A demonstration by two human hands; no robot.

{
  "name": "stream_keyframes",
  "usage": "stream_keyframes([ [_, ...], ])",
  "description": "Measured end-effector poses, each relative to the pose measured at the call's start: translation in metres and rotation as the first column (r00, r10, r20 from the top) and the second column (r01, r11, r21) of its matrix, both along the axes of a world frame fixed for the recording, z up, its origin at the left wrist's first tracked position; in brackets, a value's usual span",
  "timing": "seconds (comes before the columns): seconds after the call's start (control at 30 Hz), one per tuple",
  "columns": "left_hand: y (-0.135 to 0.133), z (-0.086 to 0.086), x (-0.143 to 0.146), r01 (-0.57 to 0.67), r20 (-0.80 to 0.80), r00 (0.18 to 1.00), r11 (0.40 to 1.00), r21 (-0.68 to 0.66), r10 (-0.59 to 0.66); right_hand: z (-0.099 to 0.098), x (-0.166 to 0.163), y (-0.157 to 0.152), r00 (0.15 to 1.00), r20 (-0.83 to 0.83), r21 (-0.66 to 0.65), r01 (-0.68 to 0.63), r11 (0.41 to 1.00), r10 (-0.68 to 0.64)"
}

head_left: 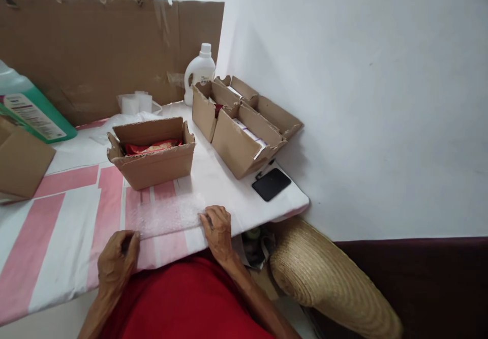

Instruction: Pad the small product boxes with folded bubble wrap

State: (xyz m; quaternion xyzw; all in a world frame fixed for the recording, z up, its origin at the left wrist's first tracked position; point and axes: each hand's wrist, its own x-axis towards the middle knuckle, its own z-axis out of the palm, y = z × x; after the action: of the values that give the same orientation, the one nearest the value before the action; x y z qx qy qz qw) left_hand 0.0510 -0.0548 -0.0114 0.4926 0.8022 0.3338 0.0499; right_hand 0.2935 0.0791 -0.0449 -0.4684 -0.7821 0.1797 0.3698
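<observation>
A clear sheet of bubble wrap [168, 216] lies across the striped cloth near the table's front edge. My left hand [117, 258] pinches its left end, thumb against curled fingers. At the opposite end, my right hand [217, 229] grips the near right corner between thumb and fingers. Just behind the wrap stands an open cardboard box [160, 168], with red packets [152, 147] showing inside it. Neither hand touches that box.
Several open cardboard boxes [236, 141] stand by the wall, near a white jug [202, 72]. A black phone [271, 184] rests at the right corner. Left are a green liquid bottle [38, 108] and another carton [25, 163]. A woven straw item [324, 273] sits below the table edge.
</observation>
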Motion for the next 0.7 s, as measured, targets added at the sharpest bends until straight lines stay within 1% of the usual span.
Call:
stream_keyframes([
  [0.1,0.003,0.003,0.004,-0.028,-0.033,0.999,0.999,-0.026,0.027,-0.001,-0.003,0.001,0.998,0.022,-0.002,0.055,0.998,-0.055],
  [0.2,0.006,0.004,0.007,-0.049,-0.064,0.997,0.998,-0.031,0.047,-0.002,-0.004,0.001,0.996,0.031,-0.026,0.079,0.997,-0.078],
  [0.27,0.007,0.001,0.008,-0.06,-0.102,0.993,0.998,-0.02,0.057,-0.003,-0.004,0.001,0.996,0.047,-0.044,0.081,0.996,-0.079],
  [0.37,0.009,-0.005,0.007,-0.073,-0.156,0.985,0.997,-0.027,0.068,-0.002,-0.005,0.0,0.997,0.027,-0.033,0.077,0.997,-0.076],
  [0.47,0.008,-0.009,0.008,-0.089,-0.163,0.983,0.995,-0.032,0.083,-0.002,-0.004,0.0,0.998,0.003,-0.022,0.068,0.997,-0.068],
  [0.53,0.006,-0.007,0.012,-0.113,-0.156,0.981,0.994,0.005,0.113,0.0,-0.002,0.0,0.998,-0.004,-0.03,0.062,0.998,-0.062],
  [0.6,0.002,-0.003,0.019,-0.128,-0.209,0.968,0.989,0.072,0.14,0.005,0.0,-0.002,0.996,-0.032,-0.027,0.081,0.996,-0.081],
  [0.63,0.0,-0.001,0.024,-0.104,-0.258,0.957,0.989,0.109,0.129,0.008,0.0,-0.005,0.993,-0.046,-0.011,0.106,0.994,-0.106],
  [0.67,-0.001,0.0,0.029,-0.052,-0.312,0.945,0.989,0.138,0.093,0.013,-0.001,-0.008,0.991,-0.054,0.014,0.125,0.992,-0.124],
  [0.7,0.0,0.0,0.033,0.025,-0.357,0.934,0.989,0.148,0.03,0.017,-0.005,-0.013,0.992,-0.053,0.056,0.114,0.992,-0.111],
])
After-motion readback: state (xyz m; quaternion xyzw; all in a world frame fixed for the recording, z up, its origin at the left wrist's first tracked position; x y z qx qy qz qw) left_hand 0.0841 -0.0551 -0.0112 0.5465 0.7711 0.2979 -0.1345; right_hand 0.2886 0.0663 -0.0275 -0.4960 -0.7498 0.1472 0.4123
